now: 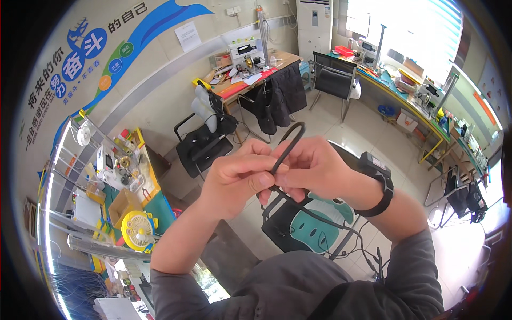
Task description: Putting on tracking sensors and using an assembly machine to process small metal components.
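Note:
My left hand point(237, 178) and my right hand point(312, 168) meet in the middle of the view, both pinching a black cable point(290, 141). The cable bends into a loop that rises above my fingers, and its loose end trails down below my hands toward the floor. A black band with a small box sits on my right wrist point(376, 184). Both forearms in grey sleeves come up from the lower edge.
Below my hands stands a black chair with a teal seat point(314, 226). A black office chair point(205, 141) is behind. A cluttered workbench point(125, 205) with a yellow fan point(137, 230) is at left; desks point(250, 74) line the back and right walls.

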